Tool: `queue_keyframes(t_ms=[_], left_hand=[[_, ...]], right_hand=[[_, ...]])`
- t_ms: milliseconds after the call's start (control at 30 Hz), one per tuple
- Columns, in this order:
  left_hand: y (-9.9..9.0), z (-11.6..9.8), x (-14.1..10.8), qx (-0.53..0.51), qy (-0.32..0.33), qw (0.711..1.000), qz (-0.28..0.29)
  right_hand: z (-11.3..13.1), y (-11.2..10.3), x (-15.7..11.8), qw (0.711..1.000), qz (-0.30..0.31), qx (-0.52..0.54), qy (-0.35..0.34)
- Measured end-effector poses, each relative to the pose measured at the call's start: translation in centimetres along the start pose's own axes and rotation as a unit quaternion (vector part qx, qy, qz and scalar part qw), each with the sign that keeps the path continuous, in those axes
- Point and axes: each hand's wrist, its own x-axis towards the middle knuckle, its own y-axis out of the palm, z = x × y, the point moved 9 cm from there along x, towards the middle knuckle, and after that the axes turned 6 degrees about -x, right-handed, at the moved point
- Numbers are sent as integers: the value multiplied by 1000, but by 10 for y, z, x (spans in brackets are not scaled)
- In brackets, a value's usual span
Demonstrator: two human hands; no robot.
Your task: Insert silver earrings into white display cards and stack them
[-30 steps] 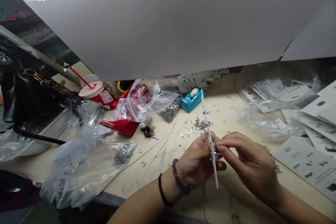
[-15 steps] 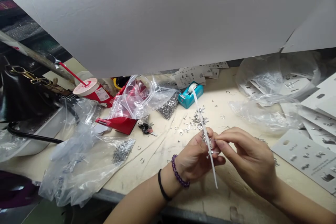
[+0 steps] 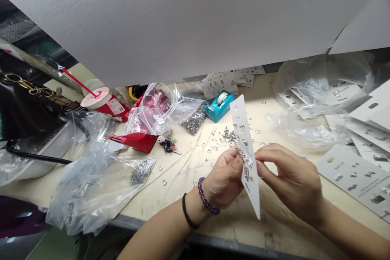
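Near the centre of the view, a white rectangular cardboard card (image 3: 247, 149) stands tilted; the left hand (image 3: 224, 178) pinches its left edge, thumb on the printed face. The right hand (image 3: 292, 183) has its thumb and fingertips close together at the card's back, though I cannot tell whether they grip anything. Several small silver metal pieces (image 3: 246, 165) already sit on it, so it seems well along; completeness is unclear. At eleven o'clock, a heap of tiny silver metal parts (image 3: 228, 135) remains loose; at three o'clock lie other filled white cards (image 3: 345, 162)
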Motion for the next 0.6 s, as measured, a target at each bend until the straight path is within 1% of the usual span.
queue_keyframes(t_ms=[333, 600], left_hand=[[3, -2, 1, -1, 8, 1000, 3], [1, 2, 1, 8, -1, 1000, 5]], right_hand=[[15, -2, -2, 994, 4, -63, -84], [16, 1, -2, 991, 12, -87, -96]])
